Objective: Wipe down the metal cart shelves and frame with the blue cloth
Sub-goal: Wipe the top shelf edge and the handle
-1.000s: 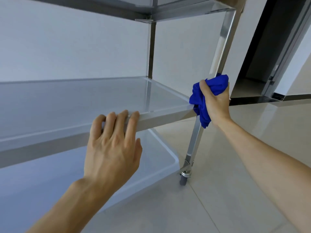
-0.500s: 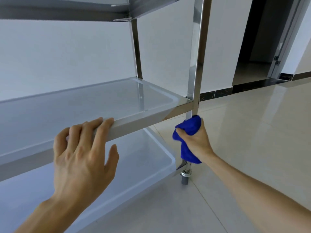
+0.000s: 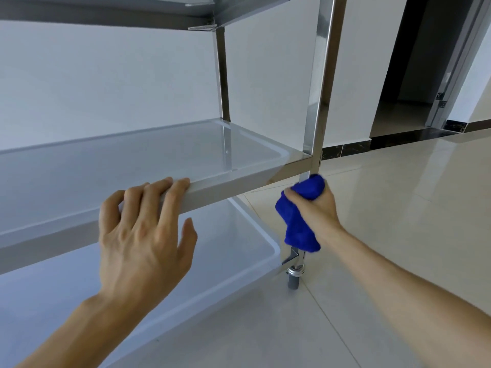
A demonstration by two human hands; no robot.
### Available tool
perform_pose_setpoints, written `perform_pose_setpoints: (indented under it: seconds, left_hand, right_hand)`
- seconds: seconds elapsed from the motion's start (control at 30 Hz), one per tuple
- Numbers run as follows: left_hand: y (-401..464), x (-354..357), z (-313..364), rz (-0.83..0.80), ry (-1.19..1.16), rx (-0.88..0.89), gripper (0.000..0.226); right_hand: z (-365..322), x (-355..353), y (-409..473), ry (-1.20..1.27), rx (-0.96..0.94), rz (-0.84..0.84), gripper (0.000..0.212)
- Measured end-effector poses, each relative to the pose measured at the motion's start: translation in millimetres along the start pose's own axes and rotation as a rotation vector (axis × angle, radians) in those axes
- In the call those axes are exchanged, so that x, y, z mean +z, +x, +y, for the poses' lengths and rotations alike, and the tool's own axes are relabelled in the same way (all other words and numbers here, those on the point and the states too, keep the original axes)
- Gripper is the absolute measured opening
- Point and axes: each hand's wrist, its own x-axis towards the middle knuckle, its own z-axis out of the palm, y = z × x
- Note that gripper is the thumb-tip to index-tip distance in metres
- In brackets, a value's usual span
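The metal cart fills the left of the head view, with a middle shelf (image 3: 159, 160), a bottom shelf (image 3: 212, 258) and the underside of a top shelf (image 3: 106, 11). My right hand (image 3: 317, 212) grips the blue cloth (image 3: 296, 229), bunched around the front right post (image 3: 322, 88) just below the middle shelf; the cloth's tail hangs down toward the bottom shelf corner. My left hand (image 3: 143, 235) rests on the middle shelf's front rim, fingers laid over the edge and thumb spread free below it.
A small caster (image 3: 293, 278) carries the post on a glossy tiled floor (image 3: 398, 221). A white wall stands behind the cart. An open dark doorway (image 3: 414, 62) with a metal frame lies at the upper right.
My right hand slid the cloth down the front right post, from above the middle shelf to below it. My left hand stayed on the shelf rim.
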Motion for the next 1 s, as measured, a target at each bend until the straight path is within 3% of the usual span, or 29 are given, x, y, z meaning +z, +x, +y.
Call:
perform_pose_setpoints:
  seconds: [0.13, 0.33, 0.47, 0.6, 0.7, 0.8, 0.83, 0.9, 0.97, 1.0]
  left_hand:
    - [2, 4, 1, 0.009, -0.004, -0.017, 0.047]
    - [2, 5, 2, 0.009, 0.005, -0.025, 0.046]
    - [2, 3, 1, -0.004, 0.008, -0.02, 0.046]
    - [3, 0, 2, -0.038, 0.01, -0.02, 0.048]
    - [3, -1, 2, -0.052, 0.011, -0.023, 0.049]
    - [4, -2, 2, -0.074, 0.016, -0.014, 0.05]
    - [4, -3, 2, -0.083, 0.018, -0.014, 0.051]
    - [4, -5, 2, -0.1, 0.01, -0.018, 0.052]
    - [5, -8, 2, -0.122, -0.007, -0.026, 0.054]
    - [5, -9, 1, -0.135, -0.014, -0.028, 0.055]
  right_hand:
    - [1, 0, 3, -0.051, -0.041, -0.019, 0.044]
    - [56, -20, -24, -0.24, 0.223, -0.241, 0.036]
    - [28, -32, -35, -0.113, 0.247, -0.187, 0.032]
    - [-41, -44, -47, 0.118, 0.116, 0.052, 0.02]
    - [-107, -45, -58, 0.153, -0.314, 0.144, 0.024]
    - [-156, -25, -65, -0.096, -0.942, 0.027, 0.033]
    - [-162, -15, -61, -0.225, -1.063, -0.048, 0.036]
    - [-164, 6, -54, -0.492, -1.029, -0.253, 0.043]
    - [-149, 20, -52, -0.818, -0.792, -0.46, 0.069]
    - [-140, 22, -53, -0.993, -0.759, -0.496, 0.085]
